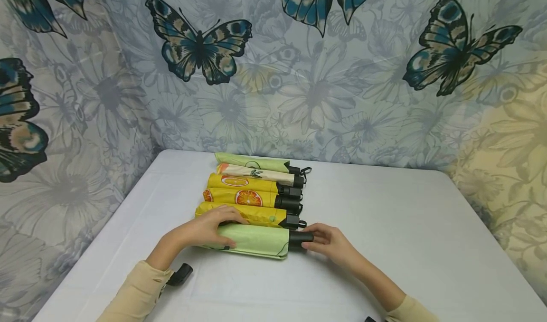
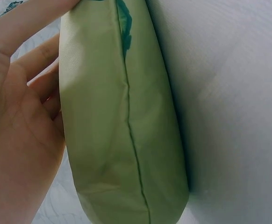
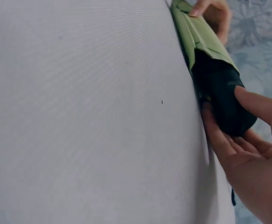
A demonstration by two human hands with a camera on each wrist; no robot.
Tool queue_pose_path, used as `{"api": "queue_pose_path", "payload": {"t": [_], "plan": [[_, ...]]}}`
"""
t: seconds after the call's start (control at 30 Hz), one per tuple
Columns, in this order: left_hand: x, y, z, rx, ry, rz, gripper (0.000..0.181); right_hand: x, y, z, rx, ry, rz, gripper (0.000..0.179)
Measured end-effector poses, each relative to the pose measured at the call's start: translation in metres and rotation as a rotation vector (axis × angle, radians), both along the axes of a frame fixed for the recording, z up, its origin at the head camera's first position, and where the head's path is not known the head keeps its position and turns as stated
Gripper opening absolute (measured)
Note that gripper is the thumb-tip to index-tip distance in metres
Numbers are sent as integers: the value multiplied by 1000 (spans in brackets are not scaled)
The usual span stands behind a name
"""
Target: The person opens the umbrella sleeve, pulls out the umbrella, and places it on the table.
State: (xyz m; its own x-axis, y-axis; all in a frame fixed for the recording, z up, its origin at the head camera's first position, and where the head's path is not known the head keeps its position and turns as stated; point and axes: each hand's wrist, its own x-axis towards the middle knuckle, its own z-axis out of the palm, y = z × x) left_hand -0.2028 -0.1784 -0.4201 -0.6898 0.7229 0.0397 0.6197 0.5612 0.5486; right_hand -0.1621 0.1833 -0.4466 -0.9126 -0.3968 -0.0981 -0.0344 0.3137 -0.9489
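Note:
A folded light green umbrella [image 1: 260, 240] lies crosswise on the table at the near end of a row of umbrellas. My left hand [image 1: 210, 227] grips it near its left end, thumb on the near side and fingers over the far side. On the right, my right hand [image 1: 331, 243] holds its black handle [image 3: 225, 98] between thumb and fingers. The left wrist view shows the green fabric [image 2: 98, 116] close up, with a seam along it. Just beyond lies a yellow umbrella [image 1: 260, 213], partly hidden by my left hand.
Farther back in the row lie two yellow umbrellas with orange-slice prints [image 1: 249, 198], a cream one [image 1: 256, 172] and another light green one [image 1: 248, 161]. Their black handles all point right. A white cloth covers the table [image 1: 384, 208]; a butterfly-patterned curtain [image 1: 316, 99] hangs behind.

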Motion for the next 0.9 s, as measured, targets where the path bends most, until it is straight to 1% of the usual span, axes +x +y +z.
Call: {"api": "queue_pose_path", "payload": {"t": [0.2, 0.47, 0.67, 0.9], "plan": [[0, 0, 0, 3, -8, -1, 51, 2, 6, -1, -17, -5, 4, 47], [0, 0, 0, 7, -1, -4, 50, 5, 13, -2, -37, -48, -3, 49], [0, 1, 1, 11, -11, -6, 51, 8, 20, -1, -63, -69, 3, 50], [0, 1, 0, 19, -12, -6, 50, 11, 28, 3, -51, -108, -47, 51]]}}
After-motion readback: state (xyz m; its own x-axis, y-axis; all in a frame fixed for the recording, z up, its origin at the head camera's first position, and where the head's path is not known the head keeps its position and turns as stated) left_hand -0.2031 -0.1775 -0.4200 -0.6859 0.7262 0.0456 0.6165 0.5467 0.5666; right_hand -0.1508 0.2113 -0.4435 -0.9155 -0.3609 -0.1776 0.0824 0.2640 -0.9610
